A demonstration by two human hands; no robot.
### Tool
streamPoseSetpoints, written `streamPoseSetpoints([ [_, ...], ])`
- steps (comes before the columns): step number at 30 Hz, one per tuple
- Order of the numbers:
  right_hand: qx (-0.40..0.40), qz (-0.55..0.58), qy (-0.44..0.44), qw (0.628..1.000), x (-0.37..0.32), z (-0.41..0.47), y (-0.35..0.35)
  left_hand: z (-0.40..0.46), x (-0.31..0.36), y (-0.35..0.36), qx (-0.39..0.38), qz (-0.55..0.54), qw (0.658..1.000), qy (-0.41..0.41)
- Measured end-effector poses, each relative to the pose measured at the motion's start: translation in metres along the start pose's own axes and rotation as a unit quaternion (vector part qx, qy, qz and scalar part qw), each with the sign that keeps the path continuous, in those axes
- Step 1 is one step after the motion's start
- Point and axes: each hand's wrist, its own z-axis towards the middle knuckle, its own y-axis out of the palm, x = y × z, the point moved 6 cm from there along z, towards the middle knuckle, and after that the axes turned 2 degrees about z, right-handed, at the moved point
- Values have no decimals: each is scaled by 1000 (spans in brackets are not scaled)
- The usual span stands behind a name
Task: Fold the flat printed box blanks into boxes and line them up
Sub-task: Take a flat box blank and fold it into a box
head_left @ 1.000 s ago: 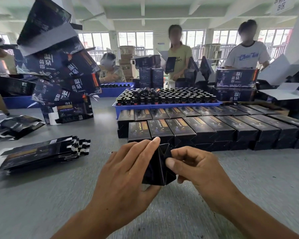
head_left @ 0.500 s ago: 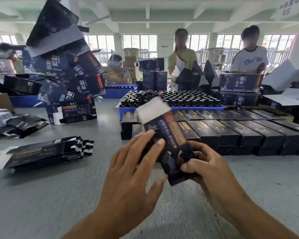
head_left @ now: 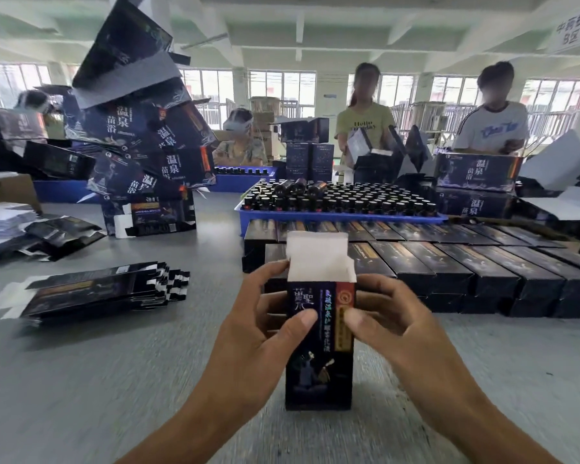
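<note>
A dark printed box stands upright on the grey table in front of me, its white top flap open and pointing up. My left hand grips its left side, thumb on the front face. My right hand grips the right side, thumb also on the front. A stack of flat printed box blanks lies to the left. Rows of folded boxes lie side by side just behind the held box.
A blue tray of several dark bottles sits behind the rows. A tall leaning pile of bigger printed cartons rises at the left. Three people work across the table. White sheets lie at the far left edge.
The box went from a tilted, half-formed shape held in the air to standing upright on the table with its flap up. Both hands shifted to its sides.
</note>
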Motion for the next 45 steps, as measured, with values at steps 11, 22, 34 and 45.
streamPoseSetpoints([
  [11,-9,-104,-80,991,-17,-5,-2,-3,-8,4,-34,31,999,10],
  [22,-7,-58,-126,990,-26,-8,2,-4,17,0,14,42,995,90],
  [34,34,-26,-115,992,-30,-14,0,-7,25,1,27,89,989,114],
  [45,38,5,-123,992,-31,-13,3,-8,30,0,67,49,992,93],
])
